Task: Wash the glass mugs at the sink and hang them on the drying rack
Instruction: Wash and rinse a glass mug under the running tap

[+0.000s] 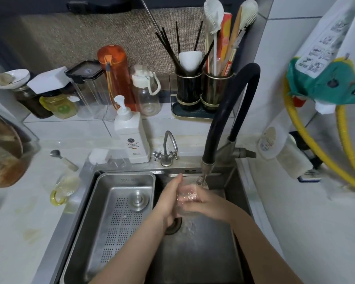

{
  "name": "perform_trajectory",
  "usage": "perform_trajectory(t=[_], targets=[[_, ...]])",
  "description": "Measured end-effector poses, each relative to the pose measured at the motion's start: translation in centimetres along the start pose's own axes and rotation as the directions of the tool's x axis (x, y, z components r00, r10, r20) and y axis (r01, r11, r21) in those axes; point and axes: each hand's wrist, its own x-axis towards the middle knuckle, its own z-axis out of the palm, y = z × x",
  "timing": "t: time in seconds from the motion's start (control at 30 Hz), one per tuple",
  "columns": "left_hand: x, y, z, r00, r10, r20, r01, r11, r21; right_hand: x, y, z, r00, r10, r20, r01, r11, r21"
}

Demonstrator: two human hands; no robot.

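A clear glass mug [190, 193] is held over the sink [230, 201] under running water from the black hose faucet [206, 170]. My left hand [169, 198] presses against its left side. My right hand [203, 203] wraps around it from the right, and its fingers show through the glass. Water splashes down near the drain [175, 225]. A second glass mug with a yellow handle [65, 188] lies on the counter left of the sink. No drying rack can be made out.
A perforated steel drain tray [103, 201] fills the sink's left half, with a round plug in it. Behind the sink stand a small tap [168, 148], a white soap pump bottle [130, 132], jars, bottles and utensil holders [203, 91]. A spoon [64, 159] lies on the counter.
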Motion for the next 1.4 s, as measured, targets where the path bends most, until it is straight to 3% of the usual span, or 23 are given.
perform_trajectory(t=[0.07,0.23,0.37,0.5,0.57,0.67,0.73,0.83,0.97,1.1,1.23,1.4], targets=[[0.3,0.4,0.0,1.000,-0.011,0.008,0.011,1.000,0.015,0.0,0.2,-0.4,0.999,0.009,0.041,-0.003,0.989,-0.148],[0.2,0.6,0.8,0.999,-0.016,-0.030,0.016,1.000,-0.001,-0.1,-0.5,-0.2,0.996,-0.079,-0.033,0.080,0.997,0.004],[0.4,0.7,0.7,1.000,-0.027,-0.010,0.027,0.999,-0.020,-0.3,0.0,-0.5,0.997,-0.063,-0.053,0.056,0.990,-0.133],[0.2,0.7,1.3,1.000,-0.019,-0.009,0.018,0.999,-0.038,-0.5,-0.5,-0.9,0.998,-0.040,-0.043,0.041,0.999,0.008],[0.3,0.9,1.1,1.000,0.020,0.021,-0.019,0.999,-0.046,-0.8,-0.4,-1.0,0.998,-0.052,-0.021,0.051,0.997,-0.055],[0.2,1.1,0.9,0.997,0.058,0.043,-0.057,0.998,-0.023,-1.2,0.4,-0.9,0.960,-0.156,-0.232,0.102,0.968,-0.230],[-0.1,1.0,0.8,0.995,0.062,0.075,-0.059,0.997,-0.041,-1.4,0.5,-0.3,0.892,-0.206,-0.403,0.153,0.975,-0.160],[-0.5,0.6,0.2,0.986,0.102,0.134,-0.094,0.994,-0.063,-1.4,0.8,0.9,0.840,-0.222,-0.495,0.265,0.964,0.016],[-1.5,0.0,-0.7,0.980,0.175,0.094,-0.186,0.974,0.132,-1.1,2.0,2.2,0.801,0.007,-0.599,0.231,0.919,0.320],[-2.3,-0.9,-1.3,0.956,0.278,0.097,-0.292,0.857,0.424,-0.7,2.4,2.4,0.820,0.117,-0.561,0.244,0.814,0.527],[-2.1,-0.8,-1.2,0.908,0.416,0.051,-0.369,0.735,0.569,-0.6,2.9,2.8,0.854,0.266,-0.446,0.201,0.623,0.756],[-1.6,-0.1,0.2,0.811,0.568,0.140,-0.423,0.404,0.811,-1.3,4.1,2.4,0.851,0.426,-0.307,0.111,0.426,0.898]])
